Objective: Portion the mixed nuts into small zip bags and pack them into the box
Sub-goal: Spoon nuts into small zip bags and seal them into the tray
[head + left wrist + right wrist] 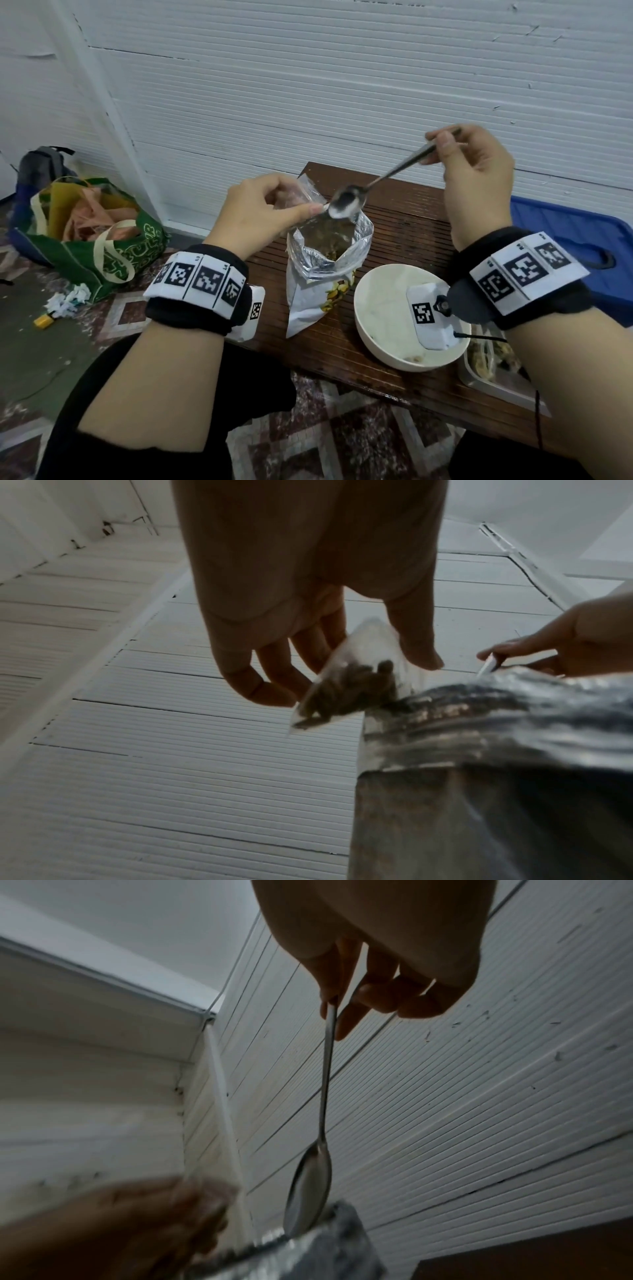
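Note:
A large foil nut bag point(325, 267) stands open on the dark wooden table point(404, 349); nuts show inside it. My left hand point(263, 209) pinches a small clear zip bag point(301, 195) just above the foil bag's left rim. In the left wrist view the small zip bag point(346, 685) holds some nuts beside the foil bag point(496, 723). My right hand point(472, 161) grips the handle of a metal spoon point(346, 204), whose empty bowl hangs over the foil bag's mouth. In the right wrist view the spoon point(311, 1185) points down at the foil bag point(308, 1256).
A white bowl point(380, 305) sits right of the foil bag, with a metal tray point(493, 380) of filled bags at the table's right edge. A blue tub point(575, 240) stands behind it. On the floor to the left lie a green tote point(92, 236) and a backpack point(41, 168).

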